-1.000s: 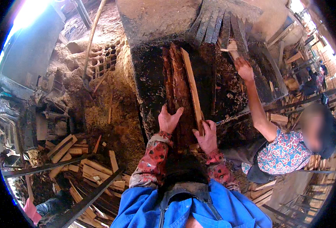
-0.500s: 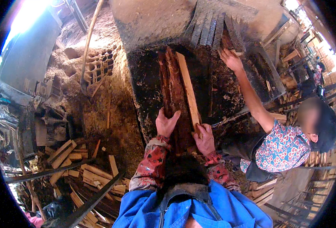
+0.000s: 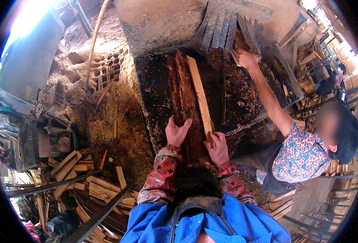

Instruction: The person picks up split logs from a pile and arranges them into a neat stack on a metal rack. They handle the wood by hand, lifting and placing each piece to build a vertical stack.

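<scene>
I had the pale wooden strip (image 3: 199, 92) lying lengthwise over the black worktop (image 3: 245, 91), just beside the reddish bark-covered piece (image 3: 182, 89), on its three-o'clock side. From the right hand (image 3: 217, 148) the strip ran away between eleven and twelve o'clock. Those fingers were curled round its near end, thumb on the side toward the bark. The left hand (image 3: 177, 133) sat between nine and ten o'clock from the right one, at the near part of the bark-covered piece, thumb and forefinger spread in a wide V; its other fingers were hidden, so I could not tell whether they gripped.

I judged the strip stiff and fairly light, rough enough not to slip, with sawn edges that could leave splinters. Its near end gave a sure hold but little control of the far tip; nearer the middle looked better for balance. The bark-covered piece struck me as heavier and rigid, its surface liable to flake, so its two long edges seemed the place to take it.

Between one and two o'clock, a co-worker's hand (image 3: 247, 60) reached to the dark hanging flaps (image 3: 219, 30). Between seven and eight lay offcuts (image 3: 102, 187).
</scene>
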